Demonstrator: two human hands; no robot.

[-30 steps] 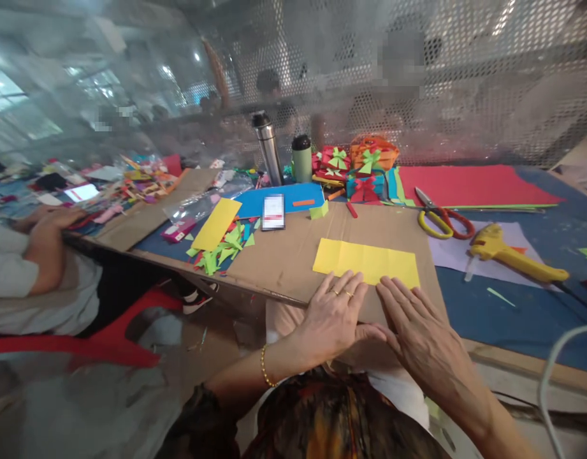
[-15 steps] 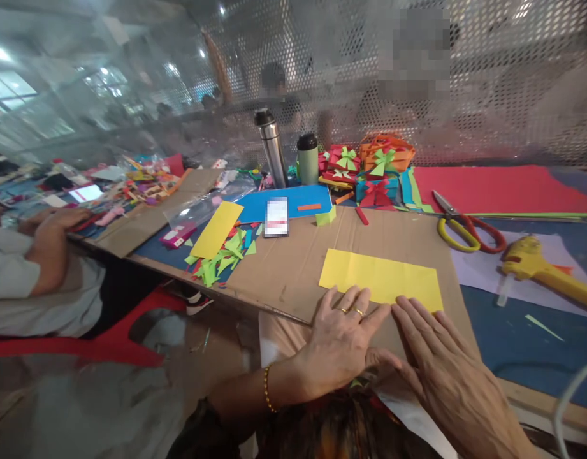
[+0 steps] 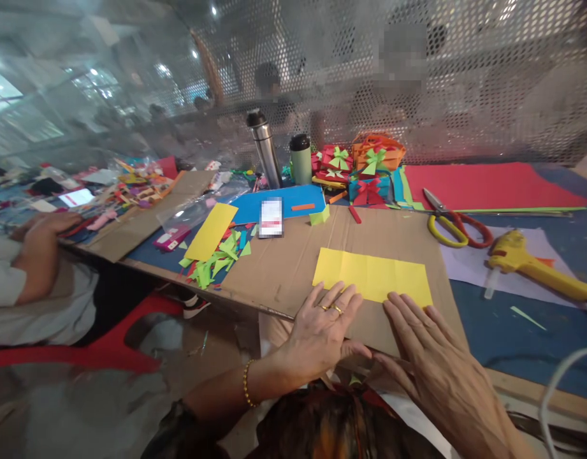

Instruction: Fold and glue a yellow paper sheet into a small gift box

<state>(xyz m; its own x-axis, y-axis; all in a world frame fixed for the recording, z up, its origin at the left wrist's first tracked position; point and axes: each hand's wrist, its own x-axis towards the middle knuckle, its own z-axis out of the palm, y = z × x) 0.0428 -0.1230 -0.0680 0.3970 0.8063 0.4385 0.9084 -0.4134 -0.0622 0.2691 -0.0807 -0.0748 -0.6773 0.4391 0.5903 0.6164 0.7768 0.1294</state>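
Note:
A yellow paper strip [image 3: 369, 271] with upright crease lines lies flat on the brown cardboard sheet [image 3: 274, 271]. My left hand [image 3: 322, 328] rests open, fingertips on the strip's near edge toward its left end. At the right end, my right hand [image 3: 429, 347] lies flat, its fingertips along the same edge. Both thumbs point inward and come close together below the paper. Neither hand grips anything.
Scissors [image 3: 456, 223] and a yellow glue gun [image 3: 522, 255] lie on the right, by red sheets [image 3: 489, 185]. Behind stand a steel flask [image 3: 266, 150], a green tumbler [image 3: 301, 162] and paper gift boxes [image 3: 369, 188]. Green scraps [image 3: 217, 261] lie left. A co-worker's arm [image 3: 42, 248] is far left.
The view has shifted slightly, so most things sit a little further left. My left hand has drawn back slightly from my right along the strip's edge; the strip stays flat.

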